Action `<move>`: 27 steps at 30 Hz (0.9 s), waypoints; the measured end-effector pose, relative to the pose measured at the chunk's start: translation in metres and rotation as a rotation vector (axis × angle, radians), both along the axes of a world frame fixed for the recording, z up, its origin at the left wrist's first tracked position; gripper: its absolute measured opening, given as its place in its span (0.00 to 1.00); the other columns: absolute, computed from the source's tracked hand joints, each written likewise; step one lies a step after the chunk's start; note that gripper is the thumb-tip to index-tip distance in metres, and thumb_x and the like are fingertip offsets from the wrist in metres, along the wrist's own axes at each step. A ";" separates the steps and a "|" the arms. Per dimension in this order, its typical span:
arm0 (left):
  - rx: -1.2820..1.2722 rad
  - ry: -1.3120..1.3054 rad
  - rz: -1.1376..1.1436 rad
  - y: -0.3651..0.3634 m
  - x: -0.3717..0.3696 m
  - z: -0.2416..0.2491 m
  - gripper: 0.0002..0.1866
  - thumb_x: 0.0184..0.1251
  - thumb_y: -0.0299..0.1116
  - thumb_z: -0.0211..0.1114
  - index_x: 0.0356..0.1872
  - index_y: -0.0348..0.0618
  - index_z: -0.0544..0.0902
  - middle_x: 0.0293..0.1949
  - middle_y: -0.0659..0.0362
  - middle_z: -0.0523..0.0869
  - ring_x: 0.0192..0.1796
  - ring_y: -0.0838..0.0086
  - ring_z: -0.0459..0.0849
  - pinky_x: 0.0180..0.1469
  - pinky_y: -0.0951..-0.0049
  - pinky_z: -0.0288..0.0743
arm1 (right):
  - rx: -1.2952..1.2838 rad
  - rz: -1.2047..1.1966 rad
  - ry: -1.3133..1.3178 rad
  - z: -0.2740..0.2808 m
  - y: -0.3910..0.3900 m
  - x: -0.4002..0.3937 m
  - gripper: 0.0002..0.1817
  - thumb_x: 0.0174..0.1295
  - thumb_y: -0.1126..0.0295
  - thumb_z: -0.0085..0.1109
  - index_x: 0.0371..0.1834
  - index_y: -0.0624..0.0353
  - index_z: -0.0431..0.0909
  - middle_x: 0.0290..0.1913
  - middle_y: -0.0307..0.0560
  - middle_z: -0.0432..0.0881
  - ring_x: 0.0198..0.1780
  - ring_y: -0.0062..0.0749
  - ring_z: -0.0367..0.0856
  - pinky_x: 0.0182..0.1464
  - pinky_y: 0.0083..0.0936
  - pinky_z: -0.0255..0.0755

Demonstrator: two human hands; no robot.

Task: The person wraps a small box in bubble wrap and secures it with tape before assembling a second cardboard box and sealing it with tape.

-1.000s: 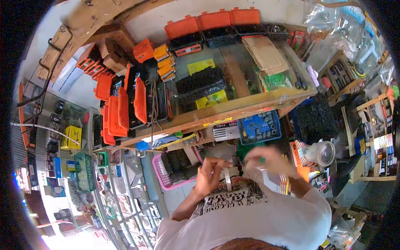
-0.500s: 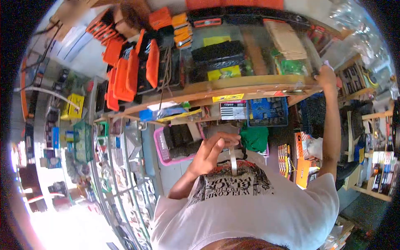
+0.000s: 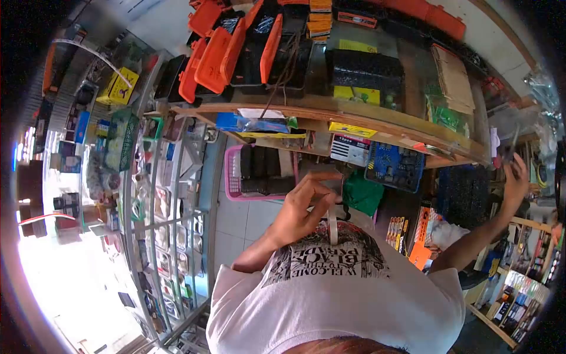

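In the head view my left hand [image 3: 305, 207] is in front of my chest, fingers curled and pinched together. What lies between them is too small to make out. A narrow pale strip [image 3: 333, 227] hangs just below its fingertips, against my printed white shirt [image 3: 336, 307]. Out to the far right, my right hand [image 3: 515, 177] has its fingers closed round a dark slim tool [image 3: 510, 150] that looks like scissors, pointing upward. It is beside the right end of the glass display case [image 3: 407, 127], near a small pale lilac thing [image 3: 494, 141].
Orange-lidded cases [image 3: 212, 62] stand open on the display case. A pink basket [image 3: 233, 180] with dark items and a blue crate [image 3: 395, 168] sit below it. Metal-framed shelving [image 3: 203, 236] rises on the left, a wooden rack [image 3: 492, 324] at the lower right.
My right hand has moved right and down, away from the display case's end, and a dark slim tool now shows in it. My left fingers have curled in. The view has shifted.
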State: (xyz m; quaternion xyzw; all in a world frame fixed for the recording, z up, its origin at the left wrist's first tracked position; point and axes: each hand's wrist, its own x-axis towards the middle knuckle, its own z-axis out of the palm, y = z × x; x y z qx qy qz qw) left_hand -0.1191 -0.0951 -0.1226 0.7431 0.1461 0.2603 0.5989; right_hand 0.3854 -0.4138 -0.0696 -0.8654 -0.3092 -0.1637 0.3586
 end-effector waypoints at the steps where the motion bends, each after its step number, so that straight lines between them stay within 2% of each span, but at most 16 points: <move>1: -0.013 -0.025 0.019 -0.005 0.000 -0.004 0.05 0.74 0.21 0.60 0.46 0.32 0.74 0.63 0.45 0.79 0.52 0.62 0.89 0.45 0.69 0.88 | 0.010 -0.018 0.088 0.016 0.015 -0.033 0.24 0.63 0.69 0.70 0.63 0.59 0.79 0.47 0.43 0.87 0.44 0.21 0.82 0.43 0.21 0.74; 3: 0.031 -0.022 0.017 -0.008 -0.001 -0.005 0.07 0.74 0.21 0.61 0.46 0.32 0.72 0.61 0.45 0.81 0.48 0.62 0.91 0.41 0.69 0.87 | 0.032 -0.067 0.265 0.038 0.046 -0.096 0.24 0.63 0.69 0.70 0.63 0.59 0.79 0.47 0.41 0.87 0.43 0.17 0.81 0.39 0.19 0.73; 4: 0.089 0.002 -0.002 -0.008 0.000 -0.002 0.08 0.74 0.22 0.61 0.47 0.32 0.72 0.60 0.46 0.82 0.47 0.62 0.91 0.40 0.69 0.87 | 0.102 0.093 0.444 0.034 0.053 -0.110 0.25 0.62 0.70 0.70 0.64 0.59 0.78 0.48 0.39 0.87 0.41 0.14 0.80 0.38 0.15 0.72; 5: 0.148 0.024 -0.023 -0.007 0.002 0.001 0.09 0.74 0.22 0.61 0.47 0.32 0.71 0.59 0.46 0.83 0.45 0.63 0.92 0.38 0.68 0.86 | 0.125 0.259 0.622 0.039 0.070 -0.132 0.26 0.60 0.71 0.70 0.63 0.61 0.77 0.45 0.39 0.86 0.41 0.18 0.82 0.40 0.18 0.76; 6: 0.124 0.054 -0.047 -0.005 0.003 0.003 0.08 0.74 0.22 0.61 0.47 0.32 0.71 0.59 0.47 0.84 0.44 0.63 0.92 0.38 0.68 0.85 | 0.079 0.525 0.607 0.030 0.087 -0.149 0.27 0.59 0.70 0.71 0.62 0.62 0.76 0.44 0.39 0.86 0.43 0.21 0.84 0.43 0.21 0.78; 7: 0.100 0.085 -0.073 -0.002 0.003 0.004 0.08 0.74 0.22 0.61 0.47 0.32 0.71 0.58 0.47 0.84 0.44 0.63 0.92 0.38 0.68 0.85 | 0.058 0.672 0.616 0.019 0.104 -0.173 0.26 0.57 0.70 0.73 0.60 0.62 0.77 0.41 0.40 0.86 0.44 0.24 0.85 0.45 0.24 0.79; 9: 0.065 0.115 -0.118 0.001 0.006 0.010 0.07 0.74 0.22 0.61 0.46 0.32 0.72 0.59 0.47 0.84 0.43 0.63 0.92 0.38 0.67 0.84 | -0.219 0.976 0.837 0.001 0.122 -0.192 0.32 0.48 0.71 0.81 0.58 0.64 0.79 0.39 0.40 0.86 0.38 0.22 0.85 0.44 0.23 0.80; 11: 0.035 0.119 -0.155 0.003 0.008 0.015 0.06 0.74 0.22 0.61 0.44 0.33 0.72 0.60 0.46 0.84 0.42 0.63 0.92 0.39 0.67 0.84 | -0.479 1.135 0.845 0.005 0.148 -0.217 0.32 0.48 0.65 0.80 0.57 0.63 0.80 0.35 0.40 0.86 0.33 0.22 0.84 0.37 0.22 0.79; 13: 0.033 0.084 -0.176 0.005 0.009 0.012 0.06 0.75 0.23 0.60 0.46 0.32 0.75 0.58 0.47 0.84 0.43 0.64 0.92 0.41 0.67 0.84 | -0.620 1.325 0.837 0.001 0.162 -0.218 0.31 0.48 0.62 0.77 0.56 0.63 0.81 0.32 0.42 0.85 0.30 0.22 0.83 0.35 0.22 0.78; 16: -0.010 0.078 -0.196 0.006 0.008 0.009 0.09 0.77 0.24 0.58 0.51 0.31 0.77 0.55 0.48 0.85 0.44 0.66 0.91 0.45 0.68 0.83 | -0.755 1.395 0.981 0.010 0.180 -0.221 0.29 0.49 0.61 0.76 0.54 0.63 0.82 0.30 0.44 0.85 0.28 0.24 0.82 0.33 0.23 0.76; 20: -0.055 0.122 -0.197 0.005 0.003 0.013 0.14 0.78 0.25 0.57 0.59 0.30 0.77 0.51 0.49 0.86 0.45 0.68 0.89 0.47 0.70 0.81 | -0.852 1.454 0.974 0.021 0.198 -0.231 0.25 0.50 0.61 0.75 0.49 0.64 0.84 0.30 0.45 0.86 0.28 0.25 0.82 0.33 0.25 0.75; 27: -0.025 0.118 -0.137 0.004 -0.009 0.016 0.11 0.78 0.25 0.57 0.55 0.29 0.79 0.50 0.49 0.87 0.43 0.70 0.90 0.45 0.71 0.81 | -0.928 1.512 0.939 0.027 0.219 -0.243 0.24 0.53 0.63 0.73 0.51 0.65 0.83 0.32 0.46 0.88 0.30 0.26 0.84 0.35 0.26 0.77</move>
